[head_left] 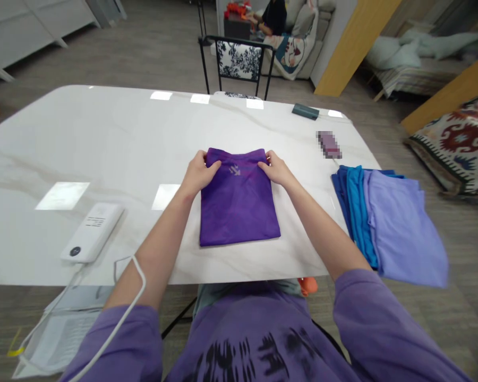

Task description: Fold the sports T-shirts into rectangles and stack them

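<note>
A purple garment, possibly a T-shirt (239, 209), lies folded into a near square on the white table, with a small grey print near its far edge. My left hand (201, 172) pinches its far left corner, thumb on top and fingers curled beneath. At the far right corner, my right hand (275, 168) grips the cloth the same way. To the right, folded clothes sit at the table's edge: a lavender garment (406, 228) beside bright blue and dark blue ones (356, 212).
A white power bank (93, 233) with a cable lies on the table (115, 138) at left. A pixelated phone-like object (329, 144) and a dark case (305, 111) are at far right. A chair (239, 61) stands beyond the table; another person (274, 18) sits farther back.
</note>
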Demonstrator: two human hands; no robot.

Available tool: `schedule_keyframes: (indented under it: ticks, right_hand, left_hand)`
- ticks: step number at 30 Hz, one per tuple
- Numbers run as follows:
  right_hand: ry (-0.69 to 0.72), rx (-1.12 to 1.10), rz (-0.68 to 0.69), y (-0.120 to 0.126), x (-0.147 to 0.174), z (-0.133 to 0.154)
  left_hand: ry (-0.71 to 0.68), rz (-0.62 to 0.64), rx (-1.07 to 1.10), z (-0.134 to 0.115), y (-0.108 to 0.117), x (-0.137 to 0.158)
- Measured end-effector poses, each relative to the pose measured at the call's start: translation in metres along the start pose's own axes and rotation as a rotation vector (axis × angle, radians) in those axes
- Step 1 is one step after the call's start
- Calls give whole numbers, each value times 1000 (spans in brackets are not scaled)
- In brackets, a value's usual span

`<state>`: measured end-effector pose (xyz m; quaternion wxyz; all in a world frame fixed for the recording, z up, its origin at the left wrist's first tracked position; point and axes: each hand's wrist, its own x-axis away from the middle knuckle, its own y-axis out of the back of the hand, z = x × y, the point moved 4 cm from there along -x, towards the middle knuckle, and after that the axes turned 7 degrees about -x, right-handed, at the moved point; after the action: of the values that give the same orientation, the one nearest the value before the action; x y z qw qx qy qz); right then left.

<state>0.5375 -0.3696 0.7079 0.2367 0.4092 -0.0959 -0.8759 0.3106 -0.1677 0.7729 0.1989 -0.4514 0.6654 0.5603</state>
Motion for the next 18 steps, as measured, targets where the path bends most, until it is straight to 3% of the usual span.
schedule_keyframes:
  ticks: [4,7,10,14,18]
  right_hand:
    - [140,-145,-152,58,20,32]
    - [294,-234,-266,122,46,62]
    - [442,-289,-359,185,89,82]
    - [460,-275,-488,252,172,76]
    - [411,-187,-617,316,259,47]
  left_hand:
    - [-164,-181,304,-60,43,11]
    - [-364,-302,397,-128,85,29]
    - [-595,-386,429,-201,116,67]
    - [-729,-323,456,-279,115,131]
    - [-761,-235,497,-341,86,170]
